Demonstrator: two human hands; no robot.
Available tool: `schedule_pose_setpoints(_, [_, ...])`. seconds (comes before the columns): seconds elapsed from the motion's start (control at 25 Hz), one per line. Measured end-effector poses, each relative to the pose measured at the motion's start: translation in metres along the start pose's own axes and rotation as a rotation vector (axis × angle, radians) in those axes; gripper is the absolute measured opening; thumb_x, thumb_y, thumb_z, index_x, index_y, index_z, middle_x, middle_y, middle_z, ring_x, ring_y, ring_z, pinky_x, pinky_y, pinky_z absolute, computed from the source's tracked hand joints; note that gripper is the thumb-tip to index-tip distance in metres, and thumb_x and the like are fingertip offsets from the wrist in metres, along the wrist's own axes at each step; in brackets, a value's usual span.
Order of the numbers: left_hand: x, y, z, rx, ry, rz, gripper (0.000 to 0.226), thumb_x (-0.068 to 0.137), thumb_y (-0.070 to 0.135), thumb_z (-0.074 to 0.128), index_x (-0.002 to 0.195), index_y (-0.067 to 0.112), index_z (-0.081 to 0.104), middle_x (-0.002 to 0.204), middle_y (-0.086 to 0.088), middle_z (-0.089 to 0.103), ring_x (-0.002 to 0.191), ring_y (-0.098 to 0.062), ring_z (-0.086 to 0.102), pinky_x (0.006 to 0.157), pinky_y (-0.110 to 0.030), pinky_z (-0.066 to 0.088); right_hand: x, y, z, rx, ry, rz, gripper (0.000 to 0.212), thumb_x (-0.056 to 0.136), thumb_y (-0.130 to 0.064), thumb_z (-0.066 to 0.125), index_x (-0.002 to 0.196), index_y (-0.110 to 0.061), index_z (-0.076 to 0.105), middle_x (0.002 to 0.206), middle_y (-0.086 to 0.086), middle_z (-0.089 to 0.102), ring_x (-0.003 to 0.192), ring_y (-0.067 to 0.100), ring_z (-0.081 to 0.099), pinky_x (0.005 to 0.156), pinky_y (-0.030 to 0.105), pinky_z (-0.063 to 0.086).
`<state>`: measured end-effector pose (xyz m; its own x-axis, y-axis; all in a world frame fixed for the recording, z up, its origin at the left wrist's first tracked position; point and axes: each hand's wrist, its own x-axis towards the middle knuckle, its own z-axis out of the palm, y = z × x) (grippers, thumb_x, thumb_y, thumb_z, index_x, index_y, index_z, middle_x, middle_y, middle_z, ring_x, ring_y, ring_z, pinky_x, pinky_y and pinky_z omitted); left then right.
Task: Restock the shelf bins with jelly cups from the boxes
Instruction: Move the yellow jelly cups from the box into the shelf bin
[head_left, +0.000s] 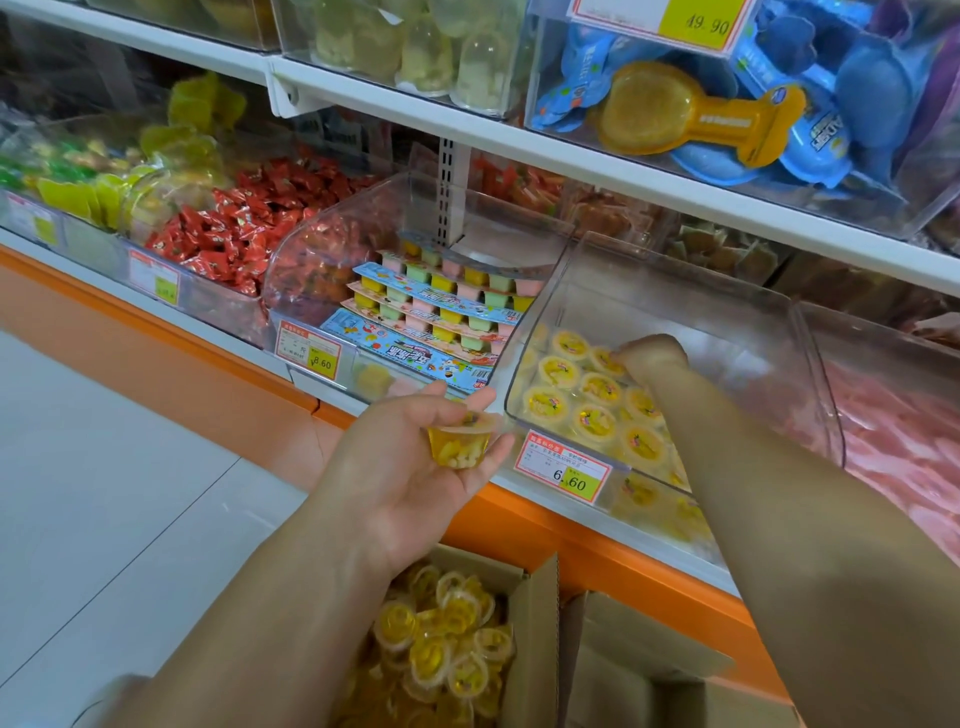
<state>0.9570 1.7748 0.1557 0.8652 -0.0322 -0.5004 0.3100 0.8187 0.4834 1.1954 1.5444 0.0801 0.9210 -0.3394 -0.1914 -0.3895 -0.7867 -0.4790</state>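
Head camera looks down at my two hands in front of the shop shelf. My left hand (410, 467) is palm up, just outside the bin. Its fingers curl softly round one small yellow see-through jelly cup (460, 447) with bits of fruit inside. This cup is not in the bin yet.

My right hand (649, 356) reaches deep into the clear plastic shelf bin (675, 291), the one with the orange and yellow price tag (563, 467) on its front. The hand rests on the round yellow-lidded jelly cups (571, 387) that lie there. I see only the back of it, so I cannot tell if its fingers are spread or pinching a cup.

How much is done? The bottom of the bin is covered with cups, lids up, side by side. Above them there is lots of room, up to the top of the clear walls. So I think the bin is only partly full.

How much is left? Down by the floor, the open brown cardboard box (535, 623) holds a big heap of loose yellow cups (441, 654). A second cardboard box (639, 649) stands just beside it, and I cannot see what is inside. I think many more handfuls have to go up, starting with the cup in my left hand.
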Motion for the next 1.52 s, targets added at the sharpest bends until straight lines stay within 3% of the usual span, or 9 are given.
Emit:
schedule_pose_setpoints(0.48, [-0.005, -0.008, 0.001, 0.047, -0.050, -0.005, 0.045, 0.092, -0.006, 0.047, 0.132, 0.012, 0.053, 0.110, -0.016, 0.074, 0.088, -0.029, 0.072, 0.077, -0.042, 0.059, -0.008, 0.009, -0.003, 0.023, -0.033, -0.126, 0.054, 0.084, -0.037, 0.071, 0.129, -0.012, 0.056, 0.130, 0.009, 0.059, 0.115, 0.028, 0.059, 0.100, 0.036, 0.046])
schedule_pose_setpoints(0.64, [-0.002, -0.008, 0.004, 0.059, -0.063, 0.006, 0.041, 0.096, -0.002, 0.047, 0.133, 0.014, 0.053, 0.107, -0.014, 0.075, 0.086, -0.027, 0.074, 0.075, -0.042, 0.060, -0.044, -0.007, -0.024, 0.169, 0.031, -0.288, 0.015, 0.090, -0.032, 0.062, 0.084, -0.018, 0.062, 0.088, 0.010, 0.063, 0.082, 0.027, 0.059, 0.075, 0.028, 0.047])
schedule_pose_setpoints(0.84, [-0.005, -0.017, 0.015, 0.119, -0.093, 0.072, 0.045, 0.099, 0.000, 0.042, 0.138, 0.021, 0.052, 0.115, -0.007, 0.073, 0.098, -0.026, 0.071, 0.097, -0.048, 0.050, -0.165, -0.029, -0.074, 0.381, -0.740, -0.414, 0.027, 0.088, -0.037, 0.062, 0.085, -0.011, 0.067, 0.072, 0.005, 0.065, 0.055, 0.010, 0.058, 0.047, 0.017, 0.043])
schedule_pose_setpoints(0.96, [-0.009, -0.025, 0.025, 0.139, -0.174, 0.100, 0.047, 0.097, 0.000, 0.044, 0.138, 0.023, 0.048, 0.121, -0.009, 0.068, 0.098, -0.028, 0.072, 0.091, -0.046, 0.054, -0.201, -0.027, -0.077, 0.380, -0.900, -0.461, 0.033, 0.076, -0.035, 0.067, 0.093, -0.006, 0.070, 0.079, 0.014, 0.068, 0.058, 0.013, 0.062, 0.050, 0.017, 0.048])
schedule_pose_setpoints(1.12, [-0.011, -0.025, 0.024, 0.219, -0.191, 0.126, 0.045, 0.101, 0.020, 0.048, 0.145, 0.028, 0.043, 0.134, -0.005, 0.063, 0.125, -0.021, 0.058, 0.106, -0.048, 0.045, -0.170, -0.021, -0.077, 0.592, -0.601, -0.424, 0.004, 0.086, -0.004, 0.065, 0.090, -0.003, 0.065, 0.066, 0.008, 0.066, 0.050, 0.009, 0.061, 0.048, 0.015, 0.050])
schedule_pose_setpoints(1.24, [-0.008, -0.019, 0.015, 0.252, -0.122, 0.122, 0.042, 0.102, 0.022, 0.049, 0.144, 0.025, 0.048, 0.131, -0.003, 0.064, 0.123, -0.017, 0.057, 0.104, -0.048, 0.047, -0.080, -0.009, -0.086, 0.116, -0.031, -0.307, 0.017, 0.090, -0.017, 0.065, 0.102, -0.006, 0.065, 0.082, 0.008, 0.070, 0.061, 0.013, 0.061, 0.060, 0.021, 0.047])
schedule_pose_setpoints(1.36, [-0.008, -0.015, 0.010, 0.298, -0.098, 0.087, 0.039, 0.100, 0.019, 0.052, 0.139, 0.025, 0.053, 0.126, -0.003, 0.067, 0.119, -0.018, 0.061, 0.100, -0.046, 0.051, -0.029, 0.003, -0.070, -0.308, 0.022, -0.120, 0.025, 0.091, -0.026, 0.059, 0.081, -0.006, 0.071, 0.060, 0.005, 0.069, 0.061, 0.016, 0.058, 0.054, 0.022, 0.041])
schedule_pose_setpoints(1.44, [-0.009, -0.012, 0.008, 0.314, -0.073, 0.067, 0.037, 0.099, 0.019, 0.052, 0.135, 0.024, 0.056, 0.123, -0.003, 0.070, 0.117, -0.018, 0.062, 0.099, -0.045, 0.052, -0.022, 0.008, -0.053, -0.293, 0.033, -0.041, 0.035, 0.092, -0.022, 0.056, 0.060, -0.009, 0.060, 0.030, -0.004, 0.050, 0.053, 0.014, 0.053, 0.053, 0.024, 0.039])
schedule_pose_setpoints(1.52, [-0.010, -0.009, 0.005, 0.320, -0.042, 0.057, 0.032, 0.099, 0.019, 0.053, 0.130, 0.022, 0.059, 0.117, -0.004, 0.073, 0.115, -0.019, 0.065, 0.096, -0.044, 0.053, -0.023, 0.012, -0.040, -0.302, 0.008, -0.011, 0.037, 0.094, -0.019, 0.055, 0.059, -0.008, 0.052, 0.037, 0.001, 0.055, 0.062, 0.020, 0.057, 0.067, 0.027, 0.046])
